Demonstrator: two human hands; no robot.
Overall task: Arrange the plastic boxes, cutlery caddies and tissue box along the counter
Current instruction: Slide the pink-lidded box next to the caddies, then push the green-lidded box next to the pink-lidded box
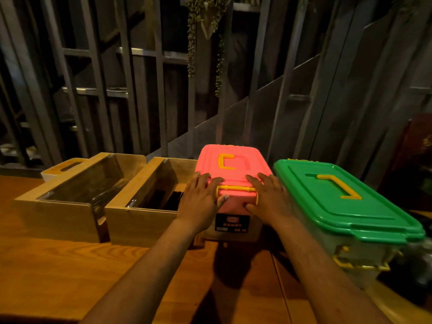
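Note:
A clear plastic box with a pink lid (pixel 233 161) and yellow handle stands at the back of the wooden counter (pixel 58 272). My left hand (pixel 201 197) grips its near left corner, thumb on the yellow latch. My right hand (pixel 266 195) grips its near right corner. To its right a larger box with a green lid (pixel 346 202) stands close beside it. Left of the pink box two wooden cutlery caddies stand side by side: the nearer caddy (pixel 142 220) holds dark cutlery, the far-left caddy (pixel 58 213) holds shiny cutlery. A tissue box (pixel 63 168) peeks out behind the left caddy.
A dark slatted wall and glass panel (pixel 233 118) run behind the counter. Hanging plant strands (pixel 205 31) dangle above the pink box. Dark objects (pixel 418 160) stand at the far right beyond the green box.

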